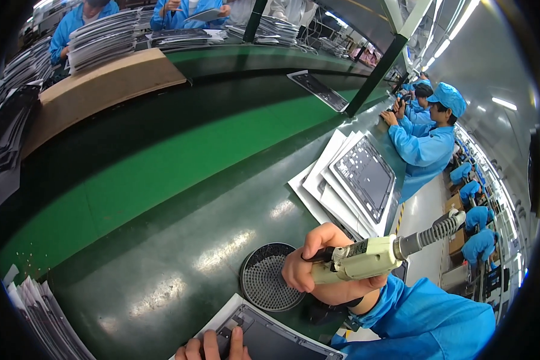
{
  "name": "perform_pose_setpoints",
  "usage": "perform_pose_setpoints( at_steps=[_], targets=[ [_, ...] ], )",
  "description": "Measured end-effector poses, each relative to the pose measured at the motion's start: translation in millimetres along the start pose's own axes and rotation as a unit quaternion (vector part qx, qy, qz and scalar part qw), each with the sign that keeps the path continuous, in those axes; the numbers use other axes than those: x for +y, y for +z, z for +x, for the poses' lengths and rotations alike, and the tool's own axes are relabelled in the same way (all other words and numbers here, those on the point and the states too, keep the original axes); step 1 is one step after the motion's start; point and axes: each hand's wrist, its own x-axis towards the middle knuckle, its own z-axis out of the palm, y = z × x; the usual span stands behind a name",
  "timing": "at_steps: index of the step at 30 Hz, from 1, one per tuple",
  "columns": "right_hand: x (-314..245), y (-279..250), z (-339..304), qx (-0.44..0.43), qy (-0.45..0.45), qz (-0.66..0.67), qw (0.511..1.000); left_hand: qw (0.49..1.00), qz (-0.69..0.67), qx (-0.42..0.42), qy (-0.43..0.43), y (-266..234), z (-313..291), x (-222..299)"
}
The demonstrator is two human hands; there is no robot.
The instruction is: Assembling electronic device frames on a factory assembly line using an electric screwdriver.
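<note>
In my right hand [297,273] is a pale green electric screwdriver [369,258], with my fingers wrapped around its body. A ribbed grey cable sleeve leads off its rear end to the right. The tool's tip is hidden behind my fingers. Just under that hand sits a round black dish [267,282] with a dimpled grid inside. At the lower edge, my left hand [216,347] rests its extended fingers on the left side of a dark flat device panel [276,336]. The panel lies on a white sheet and is partly cut off by the picture's edge.
A stack of panels and white sheets [366,174] stands ahead right. Another stack [48,318] is at lower left. Beyond the bench runs a green conveyor belt [162,174] carrying one panel [319,90]. A dark post [381,69] rises beside it. Blue-clad co-workers [429,144] sit along the line.
</note>
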Motion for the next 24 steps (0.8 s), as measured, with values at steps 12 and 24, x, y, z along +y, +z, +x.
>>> perform_pose_setpoints(
  at_steps=[12, 24],
  targets=[
    [2, 3, 1, -0.019, -0.041, -0.007, 0.999, 1.0, -0.007, 0.0, -0.001, -2, 1, -1],
    [6, 77, -18, 0.009, 0.046, 0.033, 0.998, 0.998, -0.046, 0.04, 0.002, 0, 3, -3]
  ],
)
